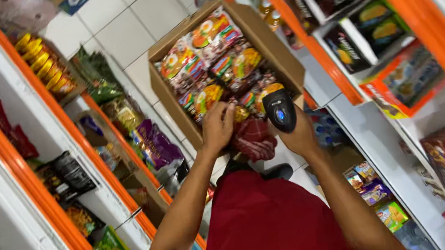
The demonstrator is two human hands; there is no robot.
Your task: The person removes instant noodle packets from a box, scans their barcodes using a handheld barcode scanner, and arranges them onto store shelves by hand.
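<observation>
You wear a dark red short-sleeved shirt, its cloth filling the near middle of the view. A yellow printed mark sits low on the front, cut off by the near edge. The sleeves end high on the upper arms, so both forearms are bare down to your left hand [218, 127] and your right hand [299, 136]. No gloves, watch or rings show.

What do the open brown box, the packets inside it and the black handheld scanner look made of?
Open brown box: plain matte cardboard, with folded flaps and raw edges. Colourful packets: likely glossy plastic film, since they glint and crinkle. Black handheld scanner: seemingly smooth moulded plastic with a lit blue spot, held in the right hand.
</observation>
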